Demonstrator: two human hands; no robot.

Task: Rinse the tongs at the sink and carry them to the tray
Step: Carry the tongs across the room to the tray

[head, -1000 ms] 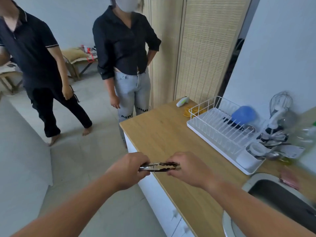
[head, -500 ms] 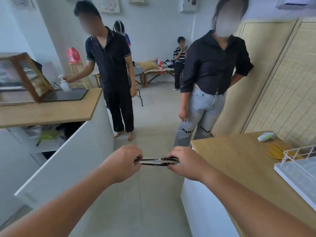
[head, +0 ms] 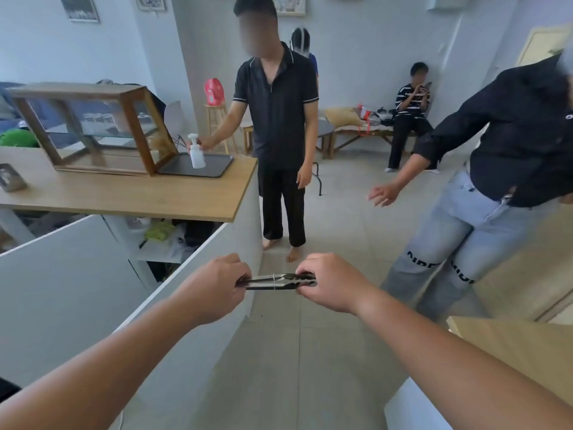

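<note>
Head view: tongs [head: 277,281] unlabelled, unbranded.

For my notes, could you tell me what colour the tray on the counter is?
The tray is dark grey to black, seen in the head view.

tray [head: 198,169] on counter [head: 148,197] | bottle [head: 196,152] on tray

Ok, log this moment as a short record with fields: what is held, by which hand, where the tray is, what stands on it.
held: tongs, level, closed
left hand: grips one end
right hand: grips the other end
tray: dark, on the wooden counter, ahead left
on tray: white pump bottle, a standing person's hand on it
beside tray: glass display case
</note>
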